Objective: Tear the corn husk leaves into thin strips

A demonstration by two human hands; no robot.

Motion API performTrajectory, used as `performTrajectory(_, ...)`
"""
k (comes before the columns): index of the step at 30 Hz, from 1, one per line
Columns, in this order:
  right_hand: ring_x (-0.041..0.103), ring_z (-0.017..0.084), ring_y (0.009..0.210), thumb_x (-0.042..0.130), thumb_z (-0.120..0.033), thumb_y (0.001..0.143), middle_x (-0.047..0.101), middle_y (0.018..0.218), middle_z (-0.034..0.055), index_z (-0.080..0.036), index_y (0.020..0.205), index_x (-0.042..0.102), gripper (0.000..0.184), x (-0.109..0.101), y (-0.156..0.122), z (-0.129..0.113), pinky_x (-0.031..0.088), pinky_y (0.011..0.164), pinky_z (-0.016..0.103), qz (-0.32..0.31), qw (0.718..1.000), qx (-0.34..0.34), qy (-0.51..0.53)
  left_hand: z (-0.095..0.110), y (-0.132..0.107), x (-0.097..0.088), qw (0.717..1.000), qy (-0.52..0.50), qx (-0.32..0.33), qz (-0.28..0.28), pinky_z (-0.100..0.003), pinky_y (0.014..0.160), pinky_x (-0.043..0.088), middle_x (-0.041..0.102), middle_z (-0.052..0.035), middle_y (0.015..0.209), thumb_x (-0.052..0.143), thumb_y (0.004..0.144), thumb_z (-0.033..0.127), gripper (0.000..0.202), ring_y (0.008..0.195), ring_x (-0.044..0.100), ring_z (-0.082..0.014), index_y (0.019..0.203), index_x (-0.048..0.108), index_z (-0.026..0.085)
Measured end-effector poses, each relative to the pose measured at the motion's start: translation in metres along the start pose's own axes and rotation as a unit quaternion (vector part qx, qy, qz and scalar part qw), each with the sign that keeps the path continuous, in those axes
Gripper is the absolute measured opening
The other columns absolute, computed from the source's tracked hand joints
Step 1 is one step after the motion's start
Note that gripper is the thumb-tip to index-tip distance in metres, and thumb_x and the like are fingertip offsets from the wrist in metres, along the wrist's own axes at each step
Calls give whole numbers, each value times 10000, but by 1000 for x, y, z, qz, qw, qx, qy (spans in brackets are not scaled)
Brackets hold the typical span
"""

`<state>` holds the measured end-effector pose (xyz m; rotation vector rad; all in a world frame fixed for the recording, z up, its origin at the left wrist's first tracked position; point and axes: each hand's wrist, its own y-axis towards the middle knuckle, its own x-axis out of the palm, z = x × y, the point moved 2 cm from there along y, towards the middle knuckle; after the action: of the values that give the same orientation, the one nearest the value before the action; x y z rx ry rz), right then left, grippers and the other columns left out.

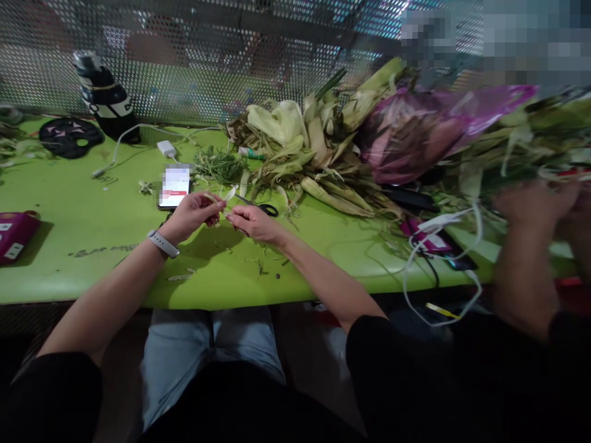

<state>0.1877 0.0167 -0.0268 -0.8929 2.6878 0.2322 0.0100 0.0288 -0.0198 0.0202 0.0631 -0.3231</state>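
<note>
My left hand point(198, 211), with a pale band on its wrist, pinches a thin, pale strip of corn husk point(230, 194) that sticks up past the fingertips. Close beside it, almost touching, my right hand point(252, 223) has its fingers pressed together; whatever is in them is too small to make out. Black-handled scissors point(268, 210) lie on the green table point(115, 246) just behind my right hand. A lit phone point(175, 186) lies behind my left hand. Beyond my hands is a small heap of thin green shreds point(219, 165).
A large pile of corn husks point(318, 154) and a pink plastic bag point(401, 135) stand at the back. Left are a dark bottle point(106, 98), a black fan-like disc point(69, 136) and a maroon box point(18, 237). White cables point(409, 264) hang over the edge near another person's blurred hands point(530, 203).
</note>
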Motion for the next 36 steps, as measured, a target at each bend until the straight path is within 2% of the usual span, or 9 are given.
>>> performTrajectory(4,363,62,455,581,-464,915,404,514,-79,-184,698,484,366,0,0,3,288,455,208,-1,1000,17,13,0,-1,1,1000,-14,1,-1,-201,499,455,613,11,594,774,789,324,242,485,535,-67,862,644,134)
performTrajectory(8,456,72,488,566,-477,923,521,555,-37,-164,710,542,380,-8,-1,4,359,494,214,40,996,55,60,3,-4,2,997,-46,-57,-22,-199,491,438,651,-26,674,678,860,437,301,549,587,-92,892,652,139)
performTrajectory(12,407,71,451,466,-513,969,487,517,-29,-168,655,532,472,-14,2,8,332,469,226,130,986,69,83,6,-8,5,996,-46,-71,-34,-211,487,432,648,-35,677,619,889,485,348,551,585,-103,892,662,140)
performTrajectory(16,388,72,439,508,-547,944,446,497,-49,-185,658,508,462,-8,8,14,311,448,222,138,987,46,67,1,-7,9,998,1,-32,-62,-199,477,400,582,15,582,730,820,392,264,485,510,-70,800,643,143)
performTrajectory(20,367,70,433,498,-615,923,404,479,-70,-197,677,488,486,-3,11,18,312,451,215,171,984,7,47,-1,-4,9,998,31,-21,-57,-207,483,420,585,13,557,735,814,347,234,483,526,-79,800,637,136)
performTrajectory(26,375,84,438,456,-644,926,409,495,-63,-205,683,478,503,-7,11,19,333,464,231,188,981,22,47,3,-6,7,994,77,-25,-79,-202,471,428,611,-6,567,735,817,362,246,488,551,-86,812,658,128)
performTrajectory(30,407,111,507,438,-580,954,425,535,-39,-207,652,450,481,-16,4,11,332,534,262,195,978,6,-80,-1,-8,10,989,104,-17,-103,-193,451,409,620,-11,563,733,816,403,279,471,549,-84,816,671,131)
performTrajectory(33,396,122,585,437,-600,941,462,628,-12,-201,648,429,495,-18,1,0,311,602,279,199,945,-65,-253,-4,-9,17,985,112,-17,-128,-199,438,404,610,-5,542,757,789,362,252,434,525,-81,758,659,131)
performTrajectory(36,364,128,618,429,-606,942,459,650,1,-193,628,436,520,-10,6,-3,294,651,297,137,906,-135,-378,-3,-10,22,985,127,-12,-120,-201,428,399,587,9,504,764,752,232,163,412,503,-78,699,654,125)
